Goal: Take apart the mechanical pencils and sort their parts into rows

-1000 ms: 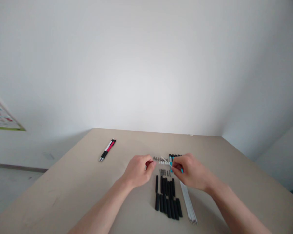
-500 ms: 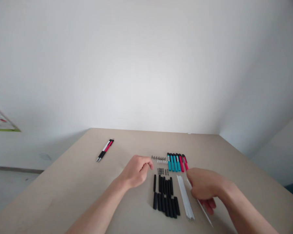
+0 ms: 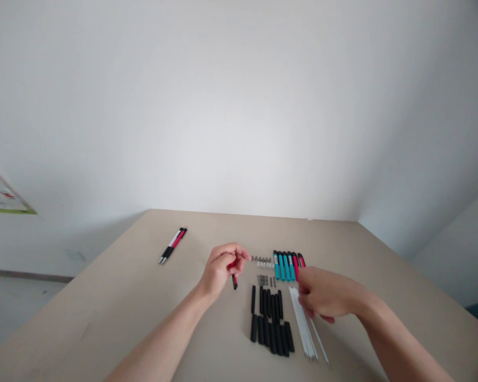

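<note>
My left hand is closed around a pink pen barrel with a black end, which points down toward the table; the rest of the barrel is hidden by the fingers. My right hand has its fingers closed at the upper part of a white pen refill, whose lower end slants toward the table's front. Just left of it lies a bundle of white refills. Beyond the right hand, turquoise pen barrels and pink barrels stand in a row, partly covered by that hand.
Several black grips lie in two rows between my arms. Small springs, white pieces and metal tips sit behind them. Two whole pens rest at the table's left. A wall rises behind the table.
My right hand has shifted left, bringing the single refill closer to the bundle. My left hand has turned and risen slightly, so the pink barrel in it now shows.
</note>
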Action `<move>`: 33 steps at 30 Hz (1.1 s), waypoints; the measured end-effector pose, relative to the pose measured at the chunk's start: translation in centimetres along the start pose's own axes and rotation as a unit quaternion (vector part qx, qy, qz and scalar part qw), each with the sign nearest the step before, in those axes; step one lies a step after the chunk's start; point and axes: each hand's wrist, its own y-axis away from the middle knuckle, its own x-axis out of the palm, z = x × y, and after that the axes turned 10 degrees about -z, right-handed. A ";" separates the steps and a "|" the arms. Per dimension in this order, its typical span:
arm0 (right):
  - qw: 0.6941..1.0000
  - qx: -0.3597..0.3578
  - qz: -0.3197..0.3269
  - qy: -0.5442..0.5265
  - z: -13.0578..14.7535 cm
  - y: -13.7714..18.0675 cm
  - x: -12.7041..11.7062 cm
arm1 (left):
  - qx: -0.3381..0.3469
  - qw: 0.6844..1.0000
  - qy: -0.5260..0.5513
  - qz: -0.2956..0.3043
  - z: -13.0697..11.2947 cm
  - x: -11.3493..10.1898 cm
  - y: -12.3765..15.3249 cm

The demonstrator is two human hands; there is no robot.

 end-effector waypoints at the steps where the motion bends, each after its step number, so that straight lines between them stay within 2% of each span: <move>1: 0.999 -0.024 -0.029 -0.005 0.3 -0.1 0.0 | -0.015 0.998 0.054 0.001 0.0 0.2 0.0; 4: 0.986 -0.112 -0.114 -0.044 1.6 -0.5 0.6 | -0.058 0.982 0.177 -0.001 -0.1 0.8 0.2; 7: 0.968 -0.184 -0.127 -0.114 3.1 -0.9 2.0 | -0.081 0.966 0.244 -0.016 -0.2 1.2 0.4; 9: 0.959 -0.203 -0.120 -0.157 3.8 -1.2 3.0 | -0.081 0.959 0.271 -0.026 -0.2 1.4 0.5; 10: 0.954 -0.206 -0.138 -0.171 4.0 -1.3 3.3 | -0.081 0.956 0.281 -0.028 -0.3 1.4 0.5; 14: 0.922 -0.206 -0.264 -0.196 3.8 -1.7 3.7 | -0.097 0.946 0.309 -0.026 -0.1 1.2 0.2; 19: 0.859 -0.178 -0.369 -0.307 2.8 -2.4 3.6 | -0.142 0.958 0.246 -0.029 0.7 1.0 -0.2; 23: 0.819 -0.172 -0.404 -0.370 2.4 -2.9 3.8 | -0.179 0.968 0.176 -0.022 1.4 1.0 -0.1; 26: 0.813 -0.168 -0.408 -0.378 2.4 -3.2 3.9 | -0.204 0.969 0.141 -0.009 1.7 1.1 0.0; 33: 0.810 -0.155 -0.418 -0.381 2.1 -3.6 3.8 | -0.218 0.973 0.077 0.020 1.6 1.2 0.1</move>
